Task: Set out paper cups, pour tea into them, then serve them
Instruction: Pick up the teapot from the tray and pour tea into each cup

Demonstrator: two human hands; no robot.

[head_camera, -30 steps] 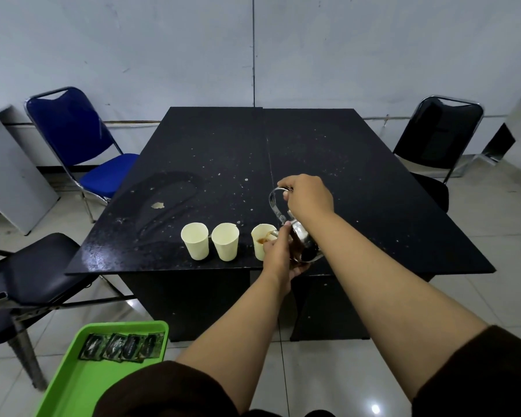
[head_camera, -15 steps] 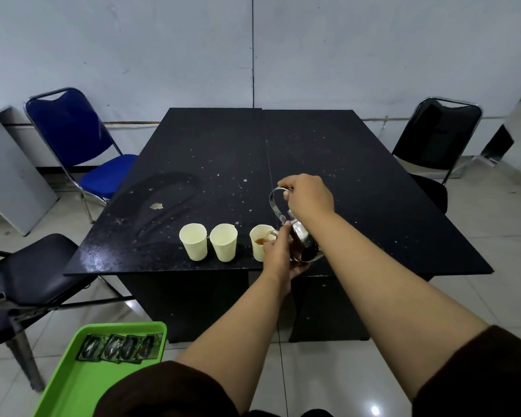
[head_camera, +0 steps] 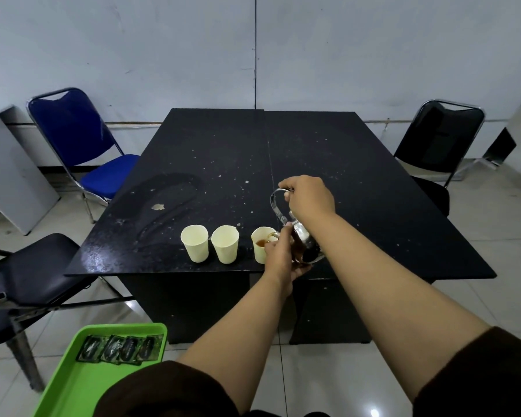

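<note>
Right hand [head_camera: 309, 198] grips the arched metal handle of a shiny teapot [head_camera: 306, 246], fingers curled round the top of the handle, and the pot is tipped so that its spout leans over the nearest paper cup. Left hand [head_camera: 280, 255] is cupped round the lower front of the teapot just below and beside the right one, its thumb up against the pot near the spout and its fingers wrapped under the body. Directly in front of the left hand's thumb stands the third cup [head_camera: 260, 245], touching or almost touching the hand, with brown tea [head_camera: 260, 243] visible inside it. To the left of that hand stand two more paper cups, the middle cup [head_camera: 225, 243] and the far-left cup [head_camera: 195, 242], upright and close together; no tea shows in them from this angle. All three cups sit near the front edge of a black table [head_camera: 358, 176] speckled with pale spots, with a wet smear beyond the cups. Below the left forearm lies a green tray [head_camera: 73, 383] holding dark sachets [head_camera: 119, 349]. A blue chair [head_camera: 82, 152] stands well left of the hands, a black chair [head_camera: 438, 139] well right.
</note>
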